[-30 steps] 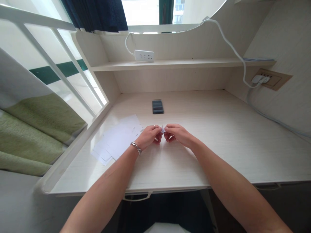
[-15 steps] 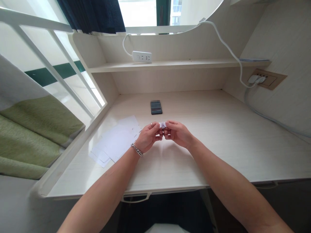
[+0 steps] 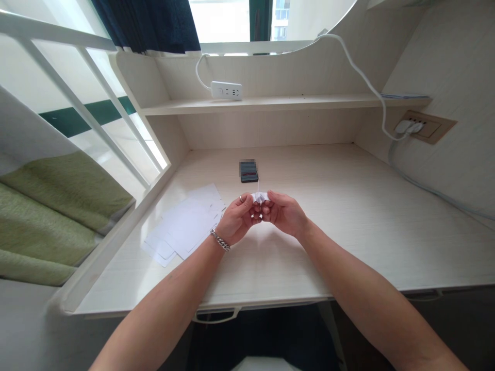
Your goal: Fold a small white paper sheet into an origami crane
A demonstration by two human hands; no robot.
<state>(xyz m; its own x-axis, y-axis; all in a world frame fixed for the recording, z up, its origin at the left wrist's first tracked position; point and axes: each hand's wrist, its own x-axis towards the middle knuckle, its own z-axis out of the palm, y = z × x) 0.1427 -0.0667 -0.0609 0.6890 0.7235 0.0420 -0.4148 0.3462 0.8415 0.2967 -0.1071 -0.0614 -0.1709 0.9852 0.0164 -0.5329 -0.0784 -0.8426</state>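
Note:
A small piece of folded white paper (image 3: 260, 197) is held between my two hands, above the middle of the desk. A thin white point of it sticks up toward the phone. My left hand (image 3: 238, 219), with a ring and a chain bracelet, pinches its left side between thumb and fingers. On the other side, my right hand (image 3: 285, 212) grips the right end with thumb and curled fingers. The fingers hide the lower part of the paper. Just beyond the hands lies a dark phone (image 3: 248, 172), its screen blurred.
Loose white sheets (image 3: 189, 219) lie on the desk (image 3: 367, 216) left of my hands, with small scraps near their right edge. A power strip (image 3: 226, 90) rests on the shelf (image 3: 278, 103) behind. A white cable (image 3: 358, 67) runs to a wall socket (image 3: 429, 126) at the right.
More of the folded paper shows between my fingers, and its thin white point now stands up more plainly. My right thumb has shifted slightly to the right.

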